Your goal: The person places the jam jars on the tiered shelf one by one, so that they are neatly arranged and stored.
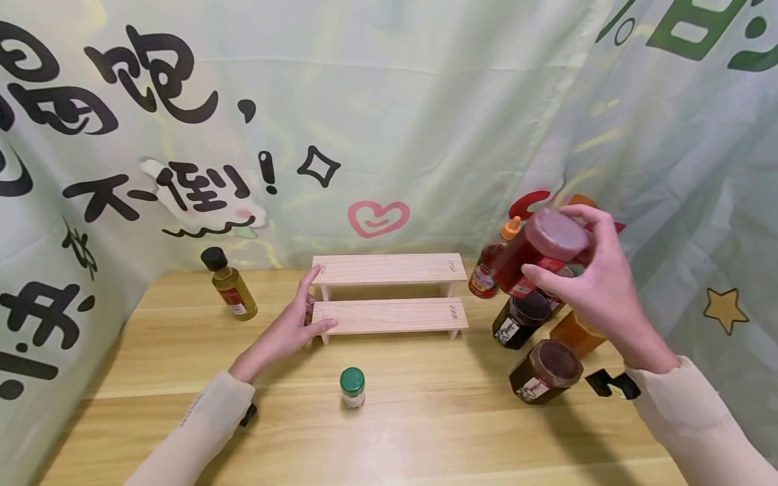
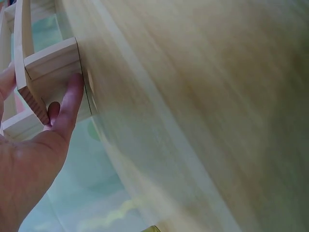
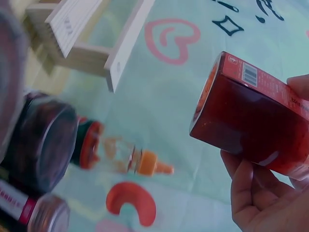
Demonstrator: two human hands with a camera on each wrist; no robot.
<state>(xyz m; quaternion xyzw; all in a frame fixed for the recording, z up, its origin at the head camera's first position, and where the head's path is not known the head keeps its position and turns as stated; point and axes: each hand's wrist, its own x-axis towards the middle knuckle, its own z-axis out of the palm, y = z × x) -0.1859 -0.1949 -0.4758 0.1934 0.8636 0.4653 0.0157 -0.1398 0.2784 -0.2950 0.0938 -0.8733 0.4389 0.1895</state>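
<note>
My left hand [image 1: 293, 329] grips the left end of a pale wooden two-step rack [image 1: 389, 316], thumb on the lower step. In the left wrist view, its fingers [image 2: 70, 108] reach around the end of the lower board. Raised at the right, my right hand [image 1: 608, 283] holds a jar of red sauce [image 1: 516, 260] tilted, between thumb and fingers. The right wrist view shows this jar [image 3: 256, 116] with flat sides and a barcode on its red label. Below and behind it stand a bottle with an orange tip [image 1: 484, 273] and a dark jar [image 1: 513, 327].
Nearer on the right are another dark jar [image 1: 543, 374] and a jar with orange contents [image 1: 577, 334]. A green-capped shaker [image 1: 352, 388] stands in front of the rack. At the left stands a black-capped oil bottle [image 1: 234, 290]. A printed curtain [image 1: 425, 135] hangs behind the table.
</note>
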